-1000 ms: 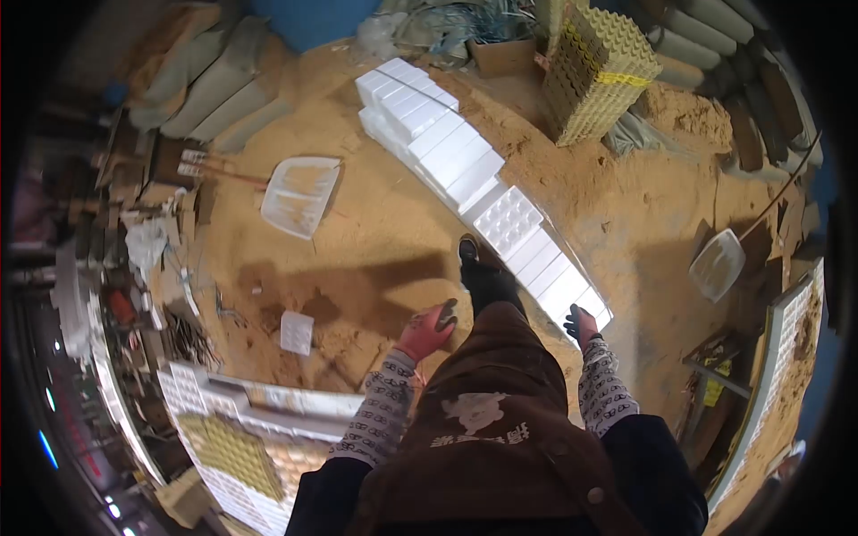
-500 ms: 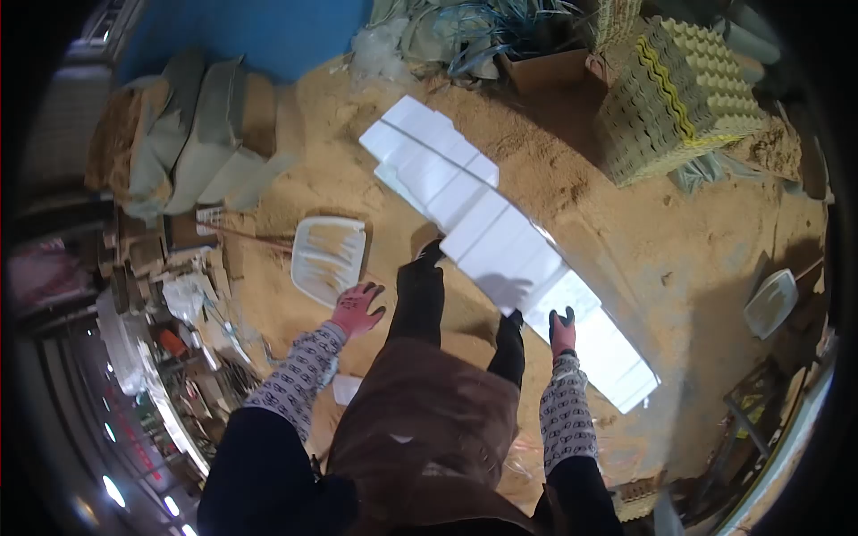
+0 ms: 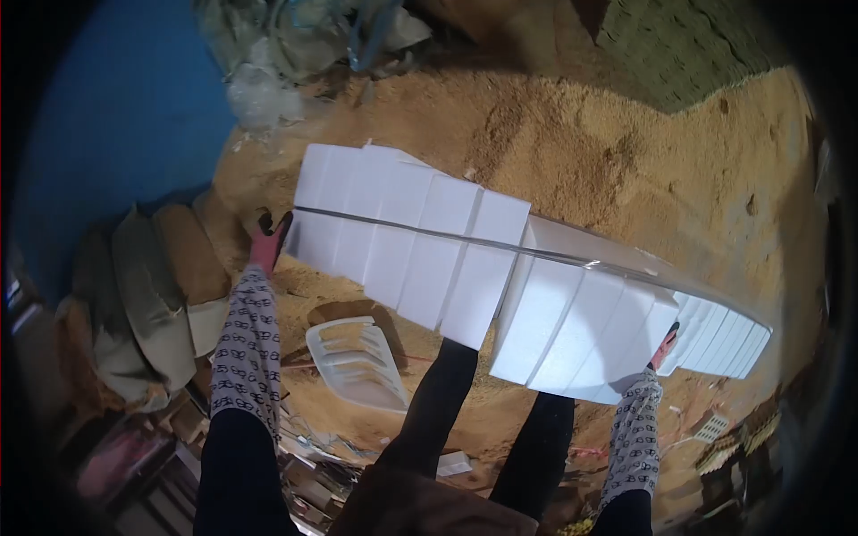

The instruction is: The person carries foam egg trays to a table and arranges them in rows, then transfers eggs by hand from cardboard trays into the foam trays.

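A long bundle of white foam blocks (image 3: 402, 259), bound lengthwise by a dark strap (image 3: 429, 234), stretches across in front of my legs and hides my feet. My left hand (image 3: 266, 243), in a pink glove with dark fingertips, grips the bundle's left end. Toward the right end, my right hand (image 3: 663, 347) in the same kind of glove is pressed against the lower side of the blocks, with part of its fingers hidden. Whether the bundle is off the ground is hard to tell.
A white scoop-like plastic piece (image 3: 357, 362) lies on the sawdust-covered ground (image 3: 572, 134) by my legs. Filled sacks (image 3: 147, 286) stand at left, beside a blue surface (image 3: 116, 134). Stacked egg trays (image 3: 679, 54) are at the upper right.
My left hand has gone from beside the white scoop to the bundle's left end. My right hand stays at the bundle, which now looks larger and lies more level across the view.
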`<action>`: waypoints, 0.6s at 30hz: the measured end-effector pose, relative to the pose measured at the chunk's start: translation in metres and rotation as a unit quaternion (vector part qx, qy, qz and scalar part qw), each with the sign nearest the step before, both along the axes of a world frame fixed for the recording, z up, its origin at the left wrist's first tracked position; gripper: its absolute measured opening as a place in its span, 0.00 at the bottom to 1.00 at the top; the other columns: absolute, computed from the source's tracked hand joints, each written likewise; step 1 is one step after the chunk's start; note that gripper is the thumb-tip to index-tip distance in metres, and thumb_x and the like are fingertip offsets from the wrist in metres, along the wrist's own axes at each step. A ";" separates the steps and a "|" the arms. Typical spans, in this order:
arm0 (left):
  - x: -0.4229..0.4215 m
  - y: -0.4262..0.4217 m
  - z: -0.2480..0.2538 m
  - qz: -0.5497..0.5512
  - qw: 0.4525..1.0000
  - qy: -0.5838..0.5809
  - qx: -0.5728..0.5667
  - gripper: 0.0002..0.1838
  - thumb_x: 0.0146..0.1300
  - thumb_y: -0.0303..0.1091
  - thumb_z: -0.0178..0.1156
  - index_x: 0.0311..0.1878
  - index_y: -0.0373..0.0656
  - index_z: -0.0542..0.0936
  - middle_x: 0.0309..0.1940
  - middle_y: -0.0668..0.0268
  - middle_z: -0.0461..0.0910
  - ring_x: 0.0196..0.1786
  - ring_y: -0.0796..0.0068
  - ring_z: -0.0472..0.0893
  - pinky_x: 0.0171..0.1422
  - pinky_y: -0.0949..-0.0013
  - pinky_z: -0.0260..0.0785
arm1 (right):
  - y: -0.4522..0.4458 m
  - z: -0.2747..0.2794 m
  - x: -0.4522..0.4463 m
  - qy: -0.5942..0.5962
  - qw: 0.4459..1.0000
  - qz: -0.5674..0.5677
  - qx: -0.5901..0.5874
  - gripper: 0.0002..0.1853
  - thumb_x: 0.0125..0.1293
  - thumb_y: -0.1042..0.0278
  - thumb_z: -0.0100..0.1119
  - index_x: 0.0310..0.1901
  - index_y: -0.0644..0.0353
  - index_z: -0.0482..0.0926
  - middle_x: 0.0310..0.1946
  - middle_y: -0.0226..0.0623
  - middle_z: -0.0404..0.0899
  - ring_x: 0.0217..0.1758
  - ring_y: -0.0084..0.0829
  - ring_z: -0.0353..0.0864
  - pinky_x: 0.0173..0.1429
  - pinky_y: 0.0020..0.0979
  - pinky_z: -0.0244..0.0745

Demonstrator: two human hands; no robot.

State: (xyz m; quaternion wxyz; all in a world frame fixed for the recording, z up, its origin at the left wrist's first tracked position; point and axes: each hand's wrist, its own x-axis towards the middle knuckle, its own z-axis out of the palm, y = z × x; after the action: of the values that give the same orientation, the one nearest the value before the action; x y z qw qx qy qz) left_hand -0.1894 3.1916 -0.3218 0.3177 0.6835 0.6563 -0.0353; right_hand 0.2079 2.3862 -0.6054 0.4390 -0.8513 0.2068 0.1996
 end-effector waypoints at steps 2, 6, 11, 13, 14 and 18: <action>-0.022 0.027 -0.007 0.039 0.992 0.039 -0.110 0.26 0.70 0.35 0.55 0.68 0.36 0.66 0.60 0.53 0.74 0.57 0.66 0.76 0.61 0.66 0.68 | 0.005 0.015 0.005 -0.054 0.986 0.100 -0.118 0.33 0.68 0.66 0.53 0.73 0.57 0.55 0.68 0.49 0.61 0.69 0.46 0.65 0.69 0.40 0.64; -0.076 0.055 -0.074 0.039 0.973 -0.141 -0.180 0.23 0.73 0.39 0.50 0.67 0.40 0.69 0.58 0.60 0.76 0.56 0.68 0.77 0.56 0.68 0.71 | 0.068 0.112 0.010 -0.076 0.996 0.032 0.033 0.35 0.60 0.76 0.56 0.71 0.56 0.61 0.59 0.40 0.73 0.62 0.39 0.73 0.61 0.36 0.72; -0.103 0.070 -0.099 0.192 0.811 -0.341 -0.435 0.21 0.74 0.41 0.50 0.63 0.41 0.73 0.55 0.63 0.78 0.56 0.72 0.77 0.55 0.69 0.72 | 0.031 0.194 0.011 0.121 0.977 0.110 0.138 0.18 0.56 0.78 0.54 0.50 0.59 0.77 0.37 0.33 0.80 0.41 0.29 0.79 0.44 0.29 0.74; -0.139 0.085 -0.129 0.212 0.739 -0.372 -0.520 0.20 0.74 0.41 0.51 0.62 0.41 0.74 0.54 0.63 0.78 0.56 0.72 0.77 0.57 0.69 0.71 | 0.022 0.180 0.010 0.030 0.926 0.372 0.059 0.15 0.56 0.79 0.52 0.46 0.60 0.77 0.33 0.34 0.79 0.39 0.29 0.78 0.44 0.29 0.74; -0.149 0.089 -0.139 0.221 0.701 -0.384 -0.559 0.20 0.73 0.41 0.51 0.62 0.41 0.75 0.54 0.64 0.79 0.56 0.73 0.77 0.57 0.69 0.71 | 0.015 0.167 0.014 0.031 0.890 0.451 0.066 0.15 0.57 0.80 0.51 0.46 0.60 0.77 0.32 0.35 0.78 0.38 0.29 0.78 0.44 0.29 0.74; -0.083 0.026 -0.094 0.122 0.906 -0.147 -0.378 0.23 0.71 0.44 0.54 0.63 0.39 0.74 0.54 0.66 0.78 0.57 0.75 0.75 0.63 0.72 0.66 | 0.013 0.158 0.006 -0.038 0.933 0.336 0.121 0.10 0.60 0.81 0.52 0.43 0.61 0.75 0.36 0.36 0.76 0.37 0.29 0.77 0.44 0.29 0.74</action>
State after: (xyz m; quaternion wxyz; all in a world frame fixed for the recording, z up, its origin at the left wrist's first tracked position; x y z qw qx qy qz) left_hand -0.2729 3.2174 -0.4158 0.6469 0.4243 0.6177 -0.1412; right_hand 0.2144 2.3993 -0.4478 0.4535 -0.8185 -0.1334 0.3266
